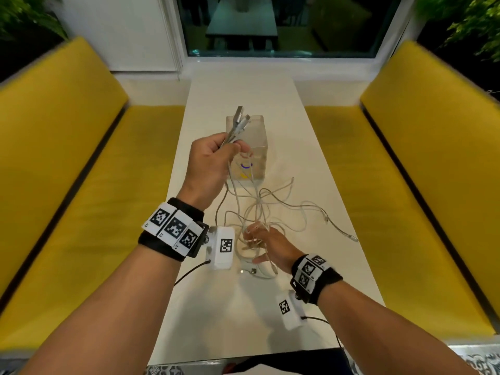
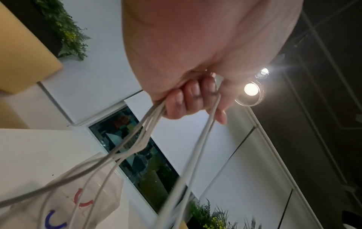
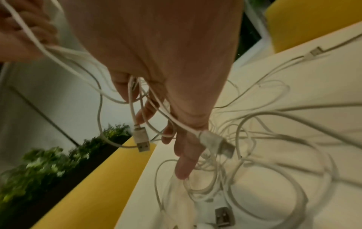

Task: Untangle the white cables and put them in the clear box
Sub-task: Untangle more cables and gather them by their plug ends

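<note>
Tangling on table, thin white cables (image 1: pixel 259 212), USB ends

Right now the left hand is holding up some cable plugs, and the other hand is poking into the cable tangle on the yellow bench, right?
Nearly. The left hand does grip a bunch of white cables with the USB plugs sticking up, and the right hand is in the tangle. But the tangle lies on the white table, not the yellow bench. The head view shows it.
</note>
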`<state>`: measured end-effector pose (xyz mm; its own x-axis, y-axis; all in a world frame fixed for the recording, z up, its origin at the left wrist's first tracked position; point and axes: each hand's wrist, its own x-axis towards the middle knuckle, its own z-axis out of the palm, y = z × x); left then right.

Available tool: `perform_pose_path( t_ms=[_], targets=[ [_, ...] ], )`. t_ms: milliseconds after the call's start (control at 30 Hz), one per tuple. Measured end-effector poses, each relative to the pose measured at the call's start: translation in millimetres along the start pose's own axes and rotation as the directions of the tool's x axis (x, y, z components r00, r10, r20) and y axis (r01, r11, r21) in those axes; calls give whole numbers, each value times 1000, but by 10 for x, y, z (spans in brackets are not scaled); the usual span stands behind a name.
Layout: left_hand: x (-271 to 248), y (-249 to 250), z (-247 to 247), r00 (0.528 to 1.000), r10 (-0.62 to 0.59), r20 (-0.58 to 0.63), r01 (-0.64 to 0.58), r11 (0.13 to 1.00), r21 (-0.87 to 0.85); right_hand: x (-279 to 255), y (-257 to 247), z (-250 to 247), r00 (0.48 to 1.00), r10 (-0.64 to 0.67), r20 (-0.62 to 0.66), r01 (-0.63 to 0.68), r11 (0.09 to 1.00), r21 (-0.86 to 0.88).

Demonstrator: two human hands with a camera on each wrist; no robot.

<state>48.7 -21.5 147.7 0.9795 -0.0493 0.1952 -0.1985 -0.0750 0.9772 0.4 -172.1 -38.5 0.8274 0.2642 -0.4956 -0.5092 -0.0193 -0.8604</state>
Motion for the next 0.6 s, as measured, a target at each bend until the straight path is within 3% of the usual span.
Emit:
perform_pose_path(
  t_ms=[67, 133, 200, 267, 333, 400, 467, 533, 600],
  targets=[
    [18, -11, -34, 997, 29, -78, -32, 999, -40, -2, 14, -77, 996, 46, 79, -59, 985, 164],
    [55, -5, -92, 988, 70, -135, -79, 995, -67, -19, 74, -139, 991, 91, 101, -109, 974, 196],
    [101, 19, -159, 985, 91, -146, -102, 992, -68, -39, 121, -169, 993, 115, 28, -115, 993, -25],
    [114, 53, -192, 987, 111, -116, -113, 994, -11, -48, 121, -202, 993, 108, -56, -121, 928, -352],
    [101, 65, -172, 991, 116, -69, -111, 991, 74, -80, -19, -230, 988, 61, -139, -123, 859, -498],
    [88, 14, -146, 994, 100, -34, -95, 988, 119, -190, -321, -223, 968, -78, -238, -29, 910, -414],
    [74, -61, -117, 996, 86, 4, -85, 988, 126, -298, -668, -224, 902, -265, -341, 174, 946, -275],
    [58, -121, -72, 995, 75, 62, -84, 985, 151, -411, -1001, -202, 802, -423, -422, 359, 906, -225],
    [45, -146, -24, 991, 82, 104, -98, 982, 161, -476, -1216, -186, 787, -483, -384, 468, 873, -138]
  ],
)
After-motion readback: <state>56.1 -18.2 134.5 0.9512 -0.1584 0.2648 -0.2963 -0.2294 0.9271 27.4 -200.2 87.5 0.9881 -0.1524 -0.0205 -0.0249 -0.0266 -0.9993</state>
